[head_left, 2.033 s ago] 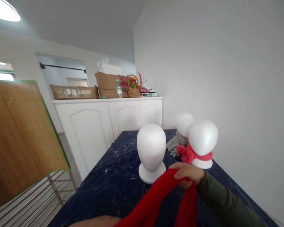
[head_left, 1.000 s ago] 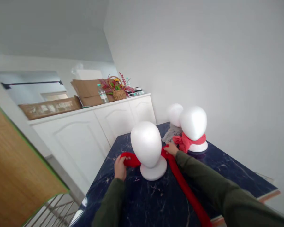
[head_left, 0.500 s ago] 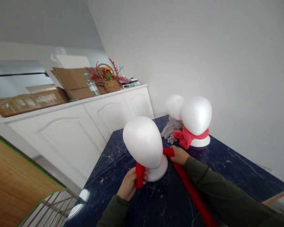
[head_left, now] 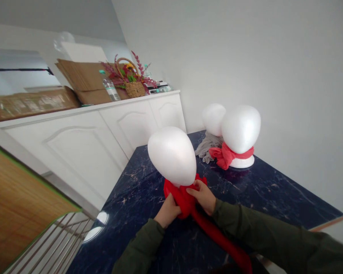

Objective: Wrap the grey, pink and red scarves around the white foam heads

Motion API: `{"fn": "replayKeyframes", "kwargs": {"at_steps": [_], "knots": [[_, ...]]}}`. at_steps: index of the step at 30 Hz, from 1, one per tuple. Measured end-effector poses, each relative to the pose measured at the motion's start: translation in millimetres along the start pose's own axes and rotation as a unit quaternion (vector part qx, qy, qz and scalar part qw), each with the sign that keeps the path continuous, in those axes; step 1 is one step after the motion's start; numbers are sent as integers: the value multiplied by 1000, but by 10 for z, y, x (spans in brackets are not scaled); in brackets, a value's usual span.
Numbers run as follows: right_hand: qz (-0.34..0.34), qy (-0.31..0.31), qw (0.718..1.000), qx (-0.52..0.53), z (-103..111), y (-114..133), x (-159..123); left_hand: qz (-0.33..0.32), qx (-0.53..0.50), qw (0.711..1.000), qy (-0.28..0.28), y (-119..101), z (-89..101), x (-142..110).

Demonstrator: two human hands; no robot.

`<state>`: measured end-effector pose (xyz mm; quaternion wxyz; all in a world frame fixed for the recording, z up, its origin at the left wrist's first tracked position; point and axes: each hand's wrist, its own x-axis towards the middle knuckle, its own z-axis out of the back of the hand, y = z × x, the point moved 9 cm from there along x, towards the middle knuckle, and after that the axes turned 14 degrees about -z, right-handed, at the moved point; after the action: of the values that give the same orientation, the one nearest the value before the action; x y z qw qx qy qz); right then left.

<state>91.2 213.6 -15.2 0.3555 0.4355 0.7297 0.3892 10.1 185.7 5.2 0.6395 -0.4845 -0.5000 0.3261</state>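
A white foam mannequin head [head_left: 173, 156] stands on the dark blue marble table [head_left: 268, 190] in front of me. A bright red scarf [head_left: 185, 199] is wrapped around its neck, and its long end trails back toward me. My left hand [head_left: 168, 212] grips the scarf at the front left of the neck. My right hand [head_left: 203, 196] grips the scarf at the front right, close to the left hand. Both arms wear dark green sleeves.
Behind stand a second foam head [head_left: 240, 131] with a coral scarf [head_left: 224, 156] tied on it, a third foam head [head_left: 213, 118] and a grey cloth [head_left: 205, 146]. A white cabinet [head_left: 103, 129] holds cardboard boxes, a water bottle and a flower basket [head_left: 133, 82]. A metal rack [head_left: 45, 251] is at lower left.
I carried the red scarf to the foam head and passed it around the neck from behind. Both hands have come together at the front, holding the crossed ends.
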Motion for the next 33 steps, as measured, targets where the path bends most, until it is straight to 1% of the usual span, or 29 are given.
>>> {"fn": "replayKeyframes", "kwargs": {"at_steps": [2,3,4,5,6,8,9,10,11,14,17,19,21,23,25,27,29,30,31,33], "knots": [[18,10,1000,-22,-49,28,-54,-18,17,999,-23,17,22,-10],[37,8,998,-57,-69,71,-93,-28,27,999,-32,23,36,-14],[66,-3,991,-116,-88,132,-144,-37,38,998,-42,24,56,-17],[104,-24,976,-191,-107,204,-208,-43,47,997,-51,26,81,-19],[142,-50,950,-272,-131,271,-277,-45,53,996,-59,31,108,-20],[196,-99,886,-407,-187,348,-394,-38,59,995,-68,47,161,-18],[205,-110,861,-451,-214,348,-426,-35,65,995,-72,49,190,-15],[207,-112,846,-478,-234,331,-438,-35,72,994,-75,43,216,-12],[204,-109,839,-492,-248,307,-438,-37,82,993,-77,27,240,-6],[194,-115,830,-510,-236,252,-400,-52,93,991,-81,-52,281,18],[182,-151,809,-539,-178,243,-353,-52,66,995,-52,-106,228,45],[190,-169,794,-552,-162,274,-349,-45,38,997,-40,-109,199,50],[208,-181,786,-553,-145,332,-360,-28,-13,998,-48,-76,209,41],[219,-198,780,-552,-83,407,-362,0,-78,995,-64,-17,257,25],[215,-227,773,-552,49,497,-345,30,-129,986,-105,38,395,10],[191,-268,768,-550,241,582,-309,40,-158,970,-183,58,644,-2],[157,-299,764,-550,423,626,-257,30,-168,947,-272,55,927,-21],[143,-307,762,-552,485,627,-229,24,-166,938,-303,59,1040,-27],[134,-309,762,-553,521,612,-198,21,-160,933,-322,74,1125,-29],[119,-301,766,-556,531,532,-134,29,-138,932,-335,147,1215,-29]]}}
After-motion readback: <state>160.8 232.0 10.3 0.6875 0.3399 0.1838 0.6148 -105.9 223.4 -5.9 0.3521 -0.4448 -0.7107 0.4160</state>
